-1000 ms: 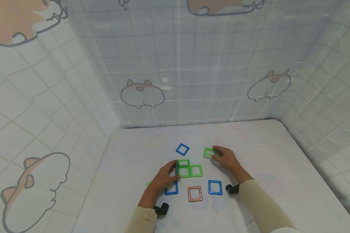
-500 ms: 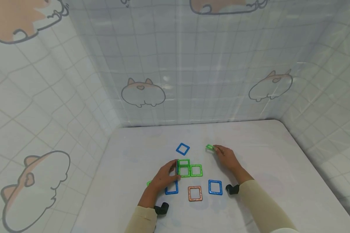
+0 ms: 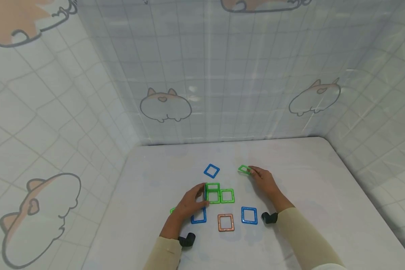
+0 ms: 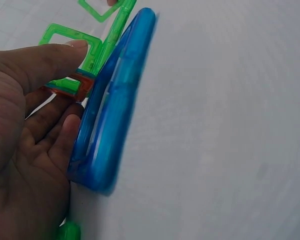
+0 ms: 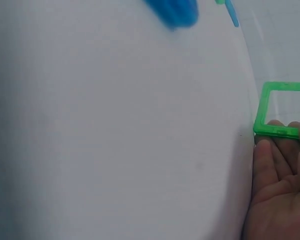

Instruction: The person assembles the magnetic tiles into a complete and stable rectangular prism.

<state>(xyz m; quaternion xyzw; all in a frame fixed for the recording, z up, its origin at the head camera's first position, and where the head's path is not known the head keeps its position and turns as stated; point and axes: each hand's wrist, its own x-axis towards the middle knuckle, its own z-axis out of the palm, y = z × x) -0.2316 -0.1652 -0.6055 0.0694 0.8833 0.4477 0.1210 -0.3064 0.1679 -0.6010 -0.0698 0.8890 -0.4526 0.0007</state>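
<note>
My left hand (image 3: pixel 189 202) holds the left side of a joined group of green magnetic tiles (image 3: pixel 213 203), square open frames. One tile of the group stands up at the back, another lies flat to the right. In the left wrist view, the thumb presses near a green tile (image 4: pixel 72 32) with a reddish-brown edge beside it. A blue tile (image 4: pixel 122 100) lies close under that hand. To the back right, my right hand (image 3: pixel 264 180) pinches a loose green magnetic tile (image 3: pixel 242 166) by one edge, tilted; the right wrist view shows this green tile (image 5: pixel 262 107) beyond the fingertips.
A blue tile (image 3: pixel 208 175) lies turned behind the group. Nearer me lie an orange tile (image 3: pixel 226 230) and another blue tile (image 3: pixel 249 223). Part of a green tile (image 3: pixel 172 210) shows left of my left forearm. Patterned sheeting (image 3: pixel 239 123) hangs around the white table (image 3: pixel 148 168).
The green tile in my right hand has tipped from facing the head camera to a flatter slant, and the right fingers have shifted slightly. My left hand has stayed on the group.
</note>
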